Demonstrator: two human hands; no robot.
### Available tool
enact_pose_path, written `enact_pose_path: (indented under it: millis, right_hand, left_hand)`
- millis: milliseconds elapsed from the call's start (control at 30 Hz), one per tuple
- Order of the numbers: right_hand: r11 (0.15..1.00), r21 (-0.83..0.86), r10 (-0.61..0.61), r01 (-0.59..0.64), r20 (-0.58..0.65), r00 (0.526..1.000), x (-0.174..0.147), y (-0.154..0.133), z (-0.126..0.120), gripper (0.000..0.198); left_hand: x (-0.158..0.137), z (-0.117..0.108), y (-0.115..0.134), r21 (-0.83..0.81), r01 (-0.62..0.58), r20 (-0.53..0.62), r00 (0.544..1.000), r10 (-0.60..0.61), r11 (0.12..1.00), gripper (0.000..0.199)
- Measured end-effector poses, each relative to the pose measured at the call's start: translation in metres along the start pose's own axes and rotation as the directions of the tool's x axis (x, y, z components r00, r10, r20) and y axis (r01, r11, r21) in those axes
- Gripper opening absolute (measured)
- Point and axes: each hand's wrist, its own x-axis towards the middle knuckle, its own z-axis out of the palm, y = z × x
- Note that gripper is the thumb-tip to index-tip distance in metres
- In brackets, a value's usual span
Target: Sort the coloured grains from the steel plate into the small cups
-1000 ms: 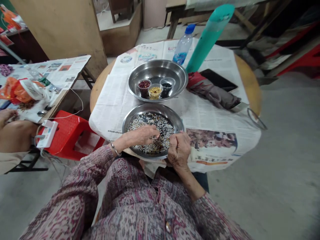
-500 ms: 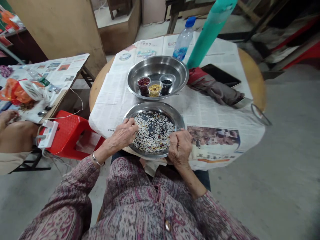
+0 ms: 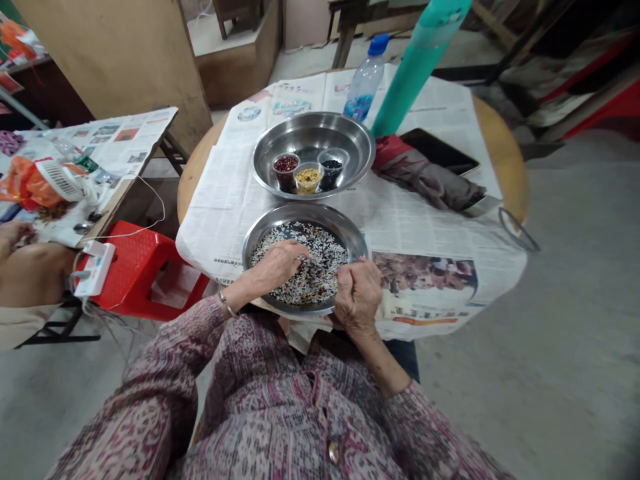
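Note:
A shallow steel basin sits at the near edge of the table, with white grains mixed with yellow, dark red and black ones spread over its bottom. My left hand reaches over the left side of it, fingers bent and pinched together down at the grains; whatever is between the fingertips is hidden. At the right rim, my right hand is closed around the basin's edge. Behind stands a second steel basin holding three clear cups: one of dark red beans, one of yellow grains, one of black beans.
Newspaper covers the round table. Toward the back are a water bottle, a tall green bottle, a folded umbrella and a dark flat case. At left, a red stool carries a power strip; another person's hand is beyond.
My left hand has moved right and inward from the left rim to over the grains near the basin's middle. My right hand stays on the rim.

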Motion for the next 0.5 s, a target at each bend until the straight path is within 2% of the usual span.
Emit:
enact_pose_path:
  millis: [133,233,333,433,500]
  right_hand:
    - [1.000,0.002,-0.001,0.001,0.000,1.000,0.000,0.000,0.000,0.026]
    - [1.000,0.009,0.002,-0.002,0.010,1.000,0.001,0.000,0.000,0.025]
    - [1.000,0.016,-0.017,0.017,0.006,1.000,0.001,0.000,0.000,0.024]
    - [0.999,0.020,-0.036,0.036,-0.007,0.999,0.000,0.001,0.000,0.025]
    - [0.999,0.018,-0.032,0.032,-0.004,0.999,0.000,0.001,0.000,0.026]
  left_hand:
    - [0.025,0.008,-0.004,-0.032,-0.103,-0.092,0.991,0.100,0.994,0.037]
    - [0.023,0.001,-0.001,0.015,-0.164,-0.128,0.978,0.164,0.986,0.033]
    - [0.006,-0.013,0.008,0.073,-0.219,-0.026,0.975,0.221,0.973,0.020]
    - [-0.010,-0.019,0.016,0.062,-0.270,0.155,0.954,0.258,0.961,0.024]
    - [-0.012,-0.015,0.019,0.066,-0.308,0.231,0.930,0.286,0.949,0.025]
